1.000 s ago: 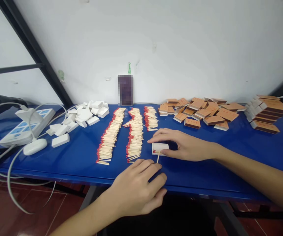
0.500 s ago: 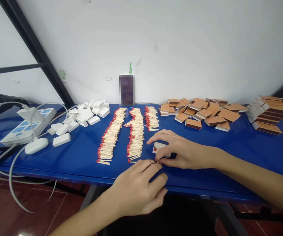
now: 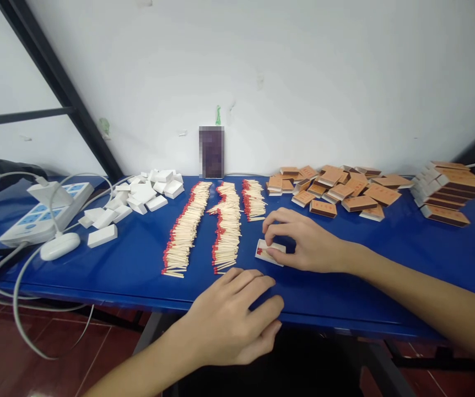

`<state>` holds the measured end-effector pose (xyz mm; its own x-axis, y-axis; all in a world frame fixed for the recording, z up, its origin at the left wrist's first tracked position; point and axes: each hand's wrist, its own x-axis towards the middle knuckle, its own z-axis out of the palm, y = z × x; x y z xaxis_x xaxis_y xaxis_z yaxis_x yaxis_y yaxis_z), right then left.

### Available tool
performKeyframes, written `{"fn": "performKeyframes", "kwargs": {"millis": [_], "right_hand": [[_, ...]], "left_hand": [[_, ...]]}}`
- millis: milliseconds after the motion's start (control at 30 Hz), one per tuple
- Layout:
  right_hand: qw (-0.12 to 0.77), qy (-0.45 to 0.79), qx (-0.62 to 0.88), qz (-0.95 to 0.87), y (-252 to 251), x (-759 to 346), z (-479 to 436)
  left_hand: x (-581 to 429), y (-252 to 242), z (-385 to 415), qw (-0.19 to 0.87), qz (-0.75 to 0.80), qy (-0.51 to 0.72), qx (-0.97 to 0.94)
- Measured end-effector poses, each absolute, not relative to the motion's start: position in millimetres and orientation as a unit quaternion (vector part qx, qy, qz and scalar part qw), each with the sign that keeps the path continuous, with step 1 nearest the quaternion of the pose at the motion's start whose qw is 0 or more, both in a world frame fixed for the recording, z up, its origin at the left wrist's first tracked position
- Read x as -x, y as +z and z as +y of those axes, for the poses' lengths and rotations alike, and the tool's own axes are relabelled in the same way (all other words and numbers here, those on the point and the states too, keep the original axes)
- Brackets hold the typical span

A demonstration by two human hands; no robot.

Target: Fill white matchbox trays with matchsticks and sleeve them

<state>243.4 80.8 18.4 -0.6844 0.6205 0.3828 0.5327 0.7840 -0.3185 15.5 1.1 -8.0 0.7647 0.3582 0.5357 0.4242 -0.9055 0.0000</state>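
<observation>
A small white matchbox tray (image 3: 269, 252) with red-tipped matches in it lies on the blue table (image 3: 138, 264). My right hand (image 3: 303, 242) curls over the tray, thumb and fingers closed on its right end. My left hand (image 3: 231, 317) rests flat at the table's front edge, fingers spread loosely, holding nothing, just below the tray. Three rows of loose matches (image 3: 225, 226) lie to the left of the tray.
A heap of empty white trays (image 3: 138, 198) sits at the back left, beside a white power strip (image 3: 43, 212) and cables. Orange matchbox sleeves (image 3: 336, 190) are scattered at the back right, with a stack of them (image 3: 448, 193) at the far right. A dark blurred object (image 3: 211, 151) leans on the wall.
The single match that stuck out of the tray toward my left hand is now inside it. My right hand shifted slightly right along the tray. My left hand barely moved.
</observation>
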Motion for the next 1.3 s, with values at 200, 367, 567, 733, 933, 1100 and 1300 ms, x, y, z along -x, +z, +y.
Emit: {"fn": "performKeyframes", "kwargs": {"millis": [200,367,567,733,933,1100,1300], "right_hand": [[0.201,0.067,0.324,-0.922,23.6,-242.8,77.9],[0.141,0.045,0.337,-0.93,26.6,-240.2,76.0],[0.14,0.078,0.306,-0.938,26.0,-241.4,76.0],[0.142,0.076,0.304,-0.939,24.9,-241.5,75.3],[0.147,0.083,0.288,-0.943,24.8,-240.3,73.5],[0.143,0.084,0.286,-0.944,25.3,-240.3,72.7],[0.195,0.098,0.287,-0.933,24.7,-247.4,79.9]], "left_hand": [[-15.3,-8.6,1.5,0.061,-0.208,-0.271,0.938],[-15.3,-9.6,1.4,0.068,-0.21,-0.271,0.937],[-15.1,-9.5,1.7,0.06,-0.206,-0.267,0.94],[-15.7,-8.4,1.6,0.06,-0.224,-0.258,0.938],[-15.8,-7.3,2.1,0.053,-0.253,-0.235,0.937],[-15.8,-8.3,2.1,0.045,-0.263,-0.221,0.938],[-16.3,-9.2,2.2,0.045,-0.266,-0.224,0.937]]}}
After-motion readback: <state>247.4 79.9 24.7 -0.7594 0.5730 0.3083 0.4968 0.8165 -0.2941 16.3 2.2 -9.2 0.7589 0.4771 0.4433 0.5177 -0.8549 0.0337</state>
